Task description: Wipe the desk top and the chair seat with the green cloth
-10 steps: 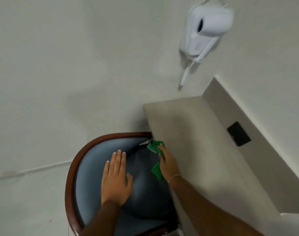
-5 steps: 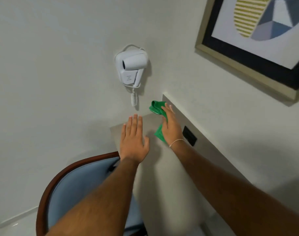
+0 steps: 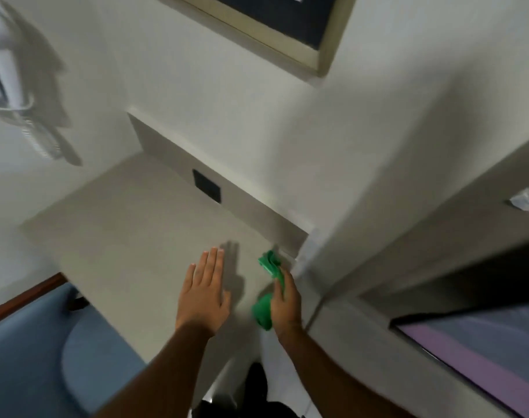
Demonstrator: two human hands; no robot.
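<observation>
Cloth: your right hand (image 3: 284,306) is gripping the bunched green cloth (image 3: 267,285) at the desk top's (image 3: 130,236) right edge, near its far right corner | Left hand (image 3: 203,294): hovering open, fingers flat, beside it | Writing: none legible; frame blurred

I see the pale desk top (image 3: 130,236) almost bare; only the green cloth (image 3: 267,285) seems to touch its right corner.

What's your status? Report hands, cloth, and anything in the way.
Right hand gripping green cloth at desk top's right edge. Left hand open, flat over desk. Desk surface bare; chair lower left.
</observation>
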